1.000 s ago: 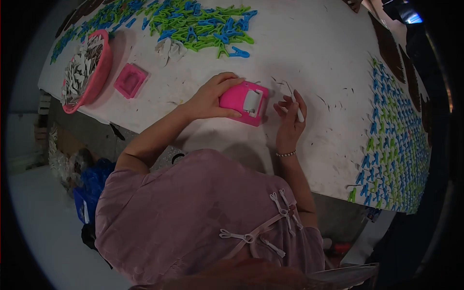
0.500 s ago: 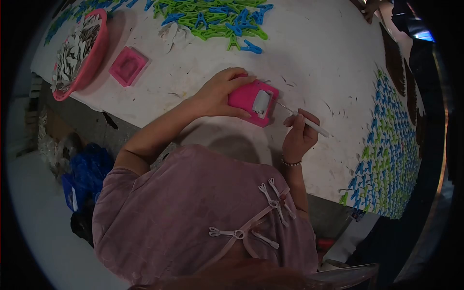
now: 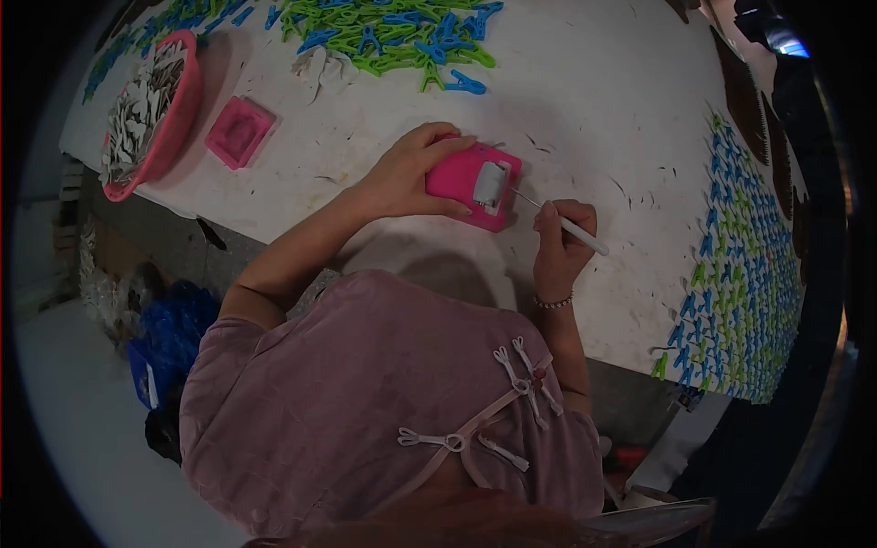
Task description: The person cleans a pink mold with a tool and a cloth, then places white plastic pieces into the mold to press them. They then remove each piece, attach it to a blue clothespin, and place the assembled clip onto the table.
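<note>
My left hand [image 3: 411,173] is wrapped round the left side of a pink block [image 3: 450,179] on the white table. In the block's recess lies a silvery-white piece [image 3: 491,184]. To the right, my right hand [image 3: 564,242] pinches a white-handled tool [image 3: 585,237]. The tool's thin metal tip points left and reaches the block's right edge; whether it touches cannot be made out. A bracelet circles my right wrist.
A square pink mould [image 3: 239,132] sits at the left, beside a pink basket [image 3: 187,91] of white scraps. Green and blue clips [image 3: 393,36] are piled at the back. Rows of clips [image 3: 740,274] cover the right side of the white table [image 3: 603,110].
The tool and my right hand have shifted slightly left and up, its tip nearer the recess. My left hand and the block appear a little higher and further left.
</note>
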Action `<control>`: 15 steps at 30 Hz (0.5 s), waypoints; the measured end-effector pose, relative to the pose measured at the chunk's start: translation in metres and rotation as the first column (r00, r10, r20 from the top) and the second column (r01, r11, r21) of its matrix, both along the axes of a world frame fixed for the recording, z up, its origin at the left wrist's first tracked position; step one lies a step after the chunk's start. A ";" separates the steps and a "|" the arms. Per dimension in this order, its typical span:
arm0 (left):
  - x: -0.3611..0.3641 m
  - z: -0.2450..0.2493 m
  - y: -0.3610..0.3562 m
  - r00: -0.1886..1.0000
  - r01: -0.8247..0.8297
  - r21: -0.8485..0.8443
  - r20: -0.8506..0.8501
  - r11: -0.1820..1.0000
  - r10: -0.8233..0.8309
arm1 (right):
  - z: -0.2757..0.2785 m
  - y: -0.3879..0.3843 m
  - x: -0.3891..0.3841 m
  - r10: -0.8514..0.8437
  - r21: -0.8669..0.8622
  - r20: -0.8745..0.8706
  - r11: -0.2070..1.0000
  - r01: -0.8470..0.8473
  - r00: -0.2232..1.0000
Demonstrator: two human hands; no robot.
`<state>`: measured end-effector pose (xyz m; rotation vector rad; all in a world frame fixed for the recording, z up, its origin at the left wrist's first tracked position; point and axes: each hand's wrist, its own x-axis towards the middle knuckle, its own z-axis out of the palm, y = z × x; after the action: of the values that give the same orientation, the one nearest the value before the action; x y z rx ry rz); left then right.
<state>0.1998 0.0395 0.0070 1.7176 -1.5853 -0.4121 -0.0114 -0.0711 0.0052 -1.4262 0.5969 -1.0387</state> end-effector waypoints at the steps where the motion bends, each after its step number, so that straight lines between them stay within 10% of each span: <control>1: 0.000 0.000 0.000 1.000 -0.007 0.007 -0.009 1.000 0.007 | -0.001 0.000 0.000 0.013 -0.008 0.014 1.000 -0.013 1.000; 15: -0.001 -0.003 -0.001 1.000 -0.020 0.020 0.001 1.000 0.020 | 0.002 -0.001 0.002 0.015 -0.049 0.001 0.999 -0.015 1.000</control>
<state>0.1989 0.0385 0.0044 1.7472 -1.5686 -0.4182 -0.0093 -0.0717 0.0070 -1.4708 0.5630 -1.0487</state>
